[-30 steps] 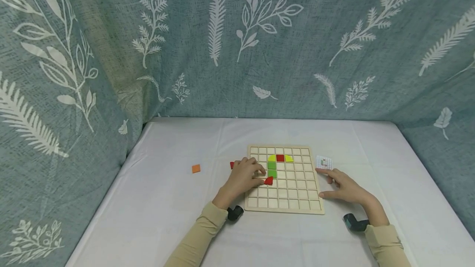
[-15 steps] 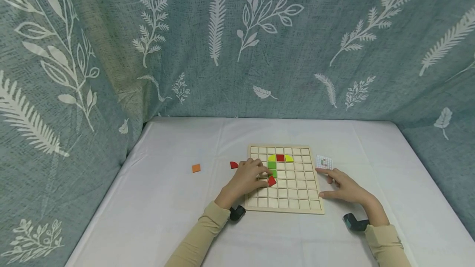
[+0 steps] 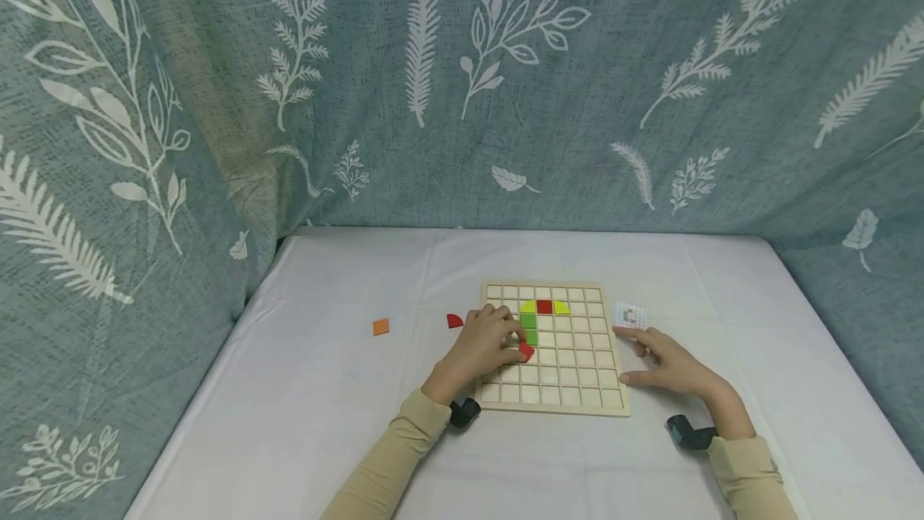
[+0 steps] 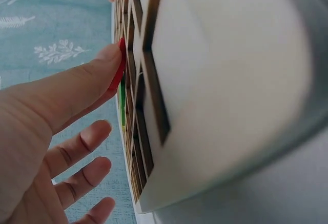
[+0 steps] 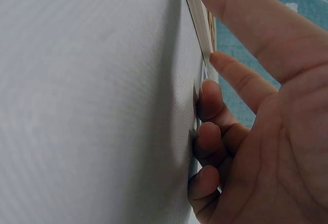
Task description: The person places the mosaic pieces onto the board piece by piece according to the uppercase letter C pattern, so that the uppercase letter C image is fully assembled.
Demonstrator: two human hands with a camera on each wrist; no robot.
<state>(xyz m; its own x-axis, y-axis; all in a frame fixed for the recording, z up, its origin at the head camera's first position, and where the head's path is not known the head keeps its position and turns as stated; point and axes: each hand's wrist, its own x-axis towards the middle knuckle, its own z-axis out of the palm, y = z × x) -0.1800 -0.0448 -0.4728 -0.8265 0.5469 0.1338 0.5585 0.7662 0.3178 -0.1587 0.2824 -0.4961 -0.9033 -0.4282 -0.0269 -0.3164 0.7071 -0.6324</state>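
In the head view my left hand pinches a small red tile over the wooden grid board, just below two green tiles. The left wrist view has the thumb pressed on the red tile, close over the grid, with the other fingers spread loosely. A red square tile lies in the upper part of the board between two yellow tiles. At the board's right edge, the thumb and index finger of my right hand touch the rim, while its other fingers bend loosely.
A small printed grid card lies right of the board, beyond my right hand. Left of the board are a red quarter-round tile and an orange square tile. A white cloth covers the table, and a patterned curtain hangs behind.
My left hand has shifted slightly right over the board, and the red tile has turned in its fingers. The red quarter-round tile is now fully uncovered. My right hand stays put.
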